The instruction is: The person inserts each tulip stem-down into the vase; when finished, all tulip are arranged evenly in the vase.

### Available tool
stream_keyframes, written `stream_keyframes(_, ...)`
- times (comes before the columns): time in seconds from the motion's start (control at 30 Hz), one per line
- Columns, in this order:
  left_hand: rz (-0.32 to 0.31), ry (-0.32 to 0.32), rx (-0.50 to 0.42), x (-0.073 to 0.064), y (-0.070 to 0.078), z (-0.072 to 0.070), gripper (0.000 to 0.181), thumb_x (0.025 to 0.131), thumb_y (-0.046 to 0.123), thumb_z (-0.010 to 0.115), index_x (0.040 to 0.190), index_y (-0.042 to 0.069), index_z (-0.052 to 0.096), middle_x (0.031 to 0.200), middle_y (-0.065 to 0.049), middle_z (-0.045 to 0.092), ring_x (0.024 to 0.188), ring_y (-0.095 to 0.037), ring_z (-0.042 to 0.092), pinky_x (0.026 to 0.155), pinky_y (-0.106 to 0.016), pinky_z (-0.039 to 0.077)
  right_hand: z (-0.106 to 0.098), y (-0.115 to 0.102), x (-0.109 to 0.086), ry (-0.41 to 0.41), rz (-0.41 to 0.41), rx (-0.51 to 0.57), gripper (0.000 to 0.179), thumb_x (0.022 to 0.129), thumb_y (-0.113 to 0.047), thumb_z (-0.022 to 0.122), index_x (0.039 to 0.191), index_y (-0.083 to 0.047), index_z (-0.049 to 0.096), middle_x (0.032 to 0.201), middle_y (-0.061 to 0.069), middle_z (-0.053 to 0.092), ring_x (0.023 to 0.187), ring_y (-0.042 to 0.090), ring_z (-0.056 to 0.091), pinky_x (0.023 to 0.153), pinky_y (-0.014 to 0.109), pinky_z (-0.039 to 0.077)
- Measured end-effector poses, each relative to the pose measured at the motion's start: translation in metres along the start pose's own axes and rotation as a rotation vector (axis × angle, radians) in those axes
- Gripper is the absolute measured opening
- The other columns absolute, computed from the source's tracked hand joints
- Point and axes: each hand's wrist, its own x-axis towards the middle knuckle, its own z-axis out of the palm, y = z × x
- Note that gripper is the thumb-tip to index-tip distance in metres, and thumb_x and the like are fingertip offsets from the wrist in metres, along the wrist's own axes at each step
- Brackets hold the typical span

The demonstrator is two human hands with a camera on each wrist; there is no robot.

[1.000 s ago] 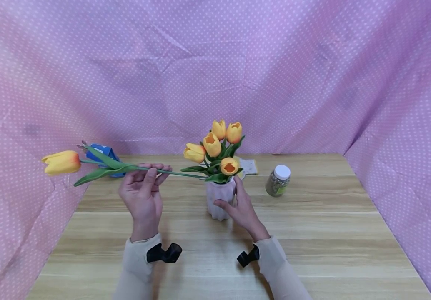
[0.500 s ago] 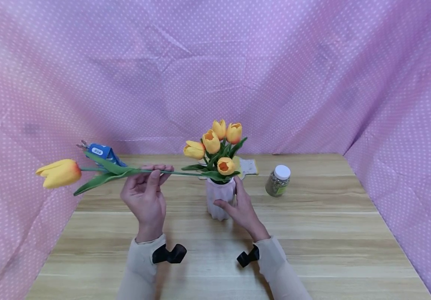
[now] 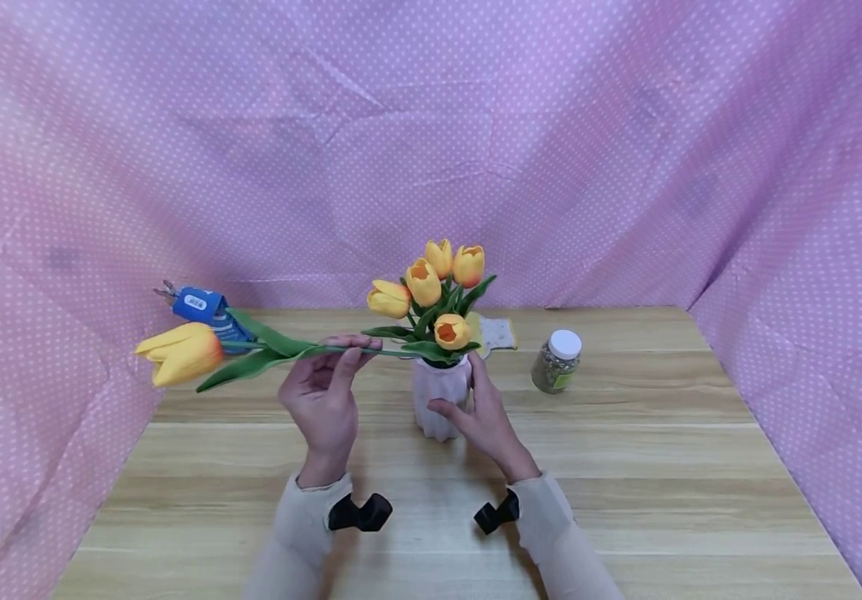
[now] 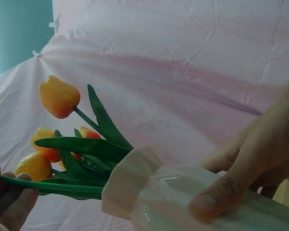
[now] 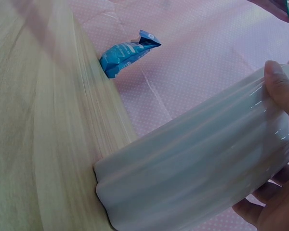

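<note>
My left hand [image 3: 323, 400] pinches the green stem of a yellow-orange tulip [image 3: 185, 353] between thumb and fingers. The tulip lies almost level, its bloom out to the left and its stem end at the mouth of a white ribbed vase [image 3: 437, 398]. Around the vase's upper right side my right hand [image 3: 485, 412] is wrapped, thumb in front, fingers behind. Several more yellow tulips [image 3: 423, 283] with green leaves stand in the vase. In the left wrist view the held stem [image 4: 62, 186] meets the vase rim [image 4: 116, 185]; whether its tip is inside is hidden.
A blue packet [image 3: 209, 312] stands at the table's back left, behind the held tulip. Right of the vase is a jar [image 3: 554, 367] with a white lid. A flat grey-and-yellow item [image 3: 497, 333] lies behind the vase. Pink dotted cloth [image 3: 431, 150] surrounds the wooden table [image 3: 641, 467].
My left hand has moved right with the tulip, bringing its bloom closer to the vase. The front tulips in the vase shifted slightly. My right hand stays in place.
</note>
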Motion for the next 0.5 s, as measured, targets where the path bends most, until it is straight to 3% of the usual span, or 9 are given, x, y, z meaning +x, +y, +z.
stream_keyframes(0.5, 0.002, -0.084, 0.257, -0.011, -0.004, 0.01, 0.012, 0.087, -0.021, 0.061, 0.097, -0.026, 0.059, 0.1, -0.002, 0.077, 0.094, -0.015, 0.075, 0.085, -0.028, 0.063, -0.001, 0.0, -0.001, 0.001, -0.03, 0.002, 0.09, 0.086, -0.037, 0.079, 0.155, -0.036, 0.021, 0.156, 0.004, 0.045, 0.142, 0.03, 0.046, 0.118, 0.061, 0.037)
